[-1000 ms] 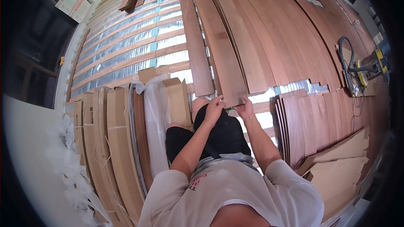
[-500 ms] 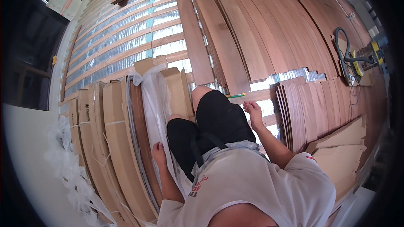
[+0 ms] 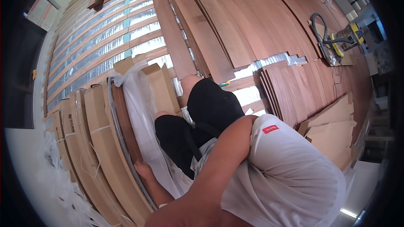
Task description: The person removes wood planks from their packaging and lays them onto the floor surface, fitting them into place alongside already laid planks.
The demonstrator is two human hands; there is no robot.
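My left hand (image 3: 144, 169) is low at the left, its fingers curled on the edge of a dark brown plank (image 3: 123, 113) in an opened package with white foam wrap (image 3: 143, 113). My right arm is bent across my chest, its forearm running off the lower edge; that hand is not in view. Beside the opened package lie several long cardboard cartons (image 3: 96, 134) tied with straps. Beyond my knees, loose wooden planks (image 3: 202, 38) lie lengthwise, with a small green and yellow tool (image 3: 225, 83) at their near end.
Battens (image 3: 143, 30) over silver foil cover the upper left floor. Laid boards (image 3: 252, 21) fill the upper right. Short board stacks (image 3: 290, 90) and flattened cardboard (image 3: 328, 141) are at the right, near a yellow vacuum with hose (image 3: 353, 33). A dark window (image 3: 23, 71) is at the far left.
My hands have left the plank end ahead of my knees. My left hand moved down-left to the packaged plank. My right hand rose across my body out of view, and the view has shifted.
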